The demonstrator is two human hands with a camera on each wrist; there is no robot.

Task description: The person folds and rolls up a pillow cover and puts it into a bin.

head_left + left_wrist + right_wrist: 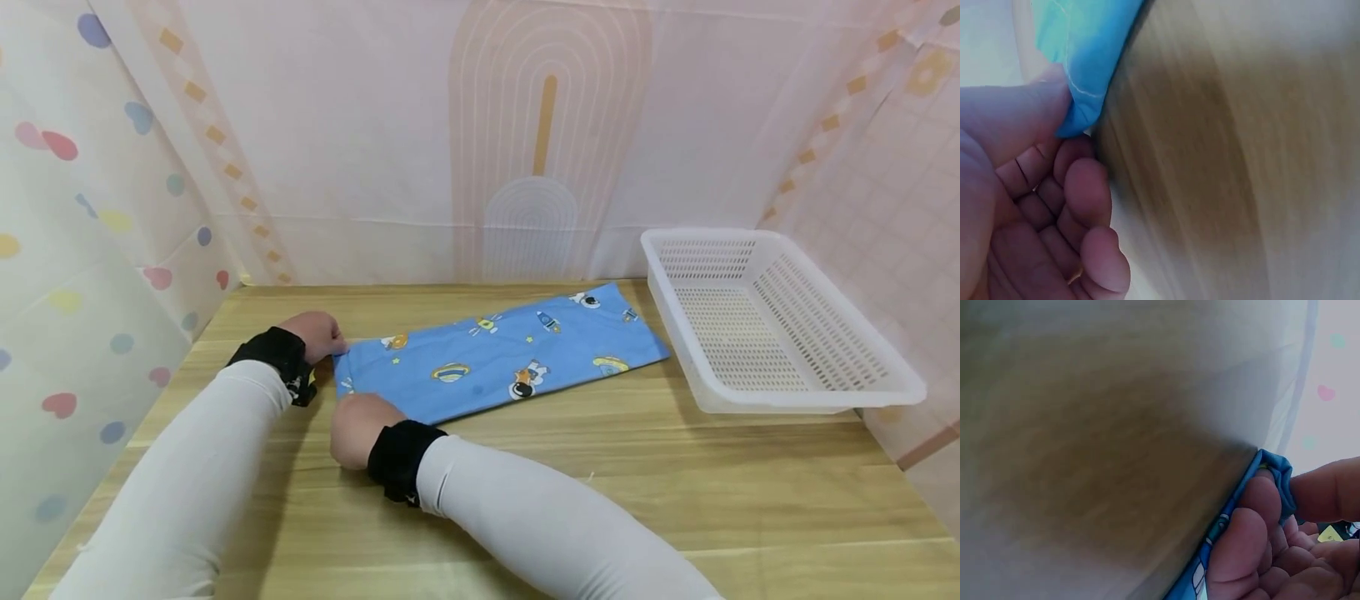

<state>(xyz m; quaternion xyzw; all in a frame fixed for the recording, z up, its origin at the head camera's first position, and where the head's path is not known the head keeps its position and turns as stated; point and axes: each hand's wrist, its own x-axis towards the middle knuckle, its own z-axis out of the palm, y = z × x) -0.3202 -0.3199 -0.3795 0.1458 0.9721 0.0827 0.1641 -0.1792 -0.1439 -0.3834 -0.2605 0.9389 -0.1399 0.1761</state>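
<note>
A blue cloth (480,358) printed with astronauts, rockets and planets lies folded into a long strip on the wooden table. At its far left corner my left hand (318,333) pinches the edge; in the left wrist view the thumb (1029,112) presses the stitched blue corner (1088,81) against the curled fingers. My right hand (363,427) grips the near left corner. The right wrist view shows the bunched cloth edge (1279,469) between that thumb and the fingertips (1260,500). The cloth's right end lies flat, near the basket.
A white plastic basket (813,396) with perforated walls stands at the table's right side. Behind the wooden table (600,467) hangs a printed curtain (360,150), and a dotted one (97,250) is on the left.
</note>
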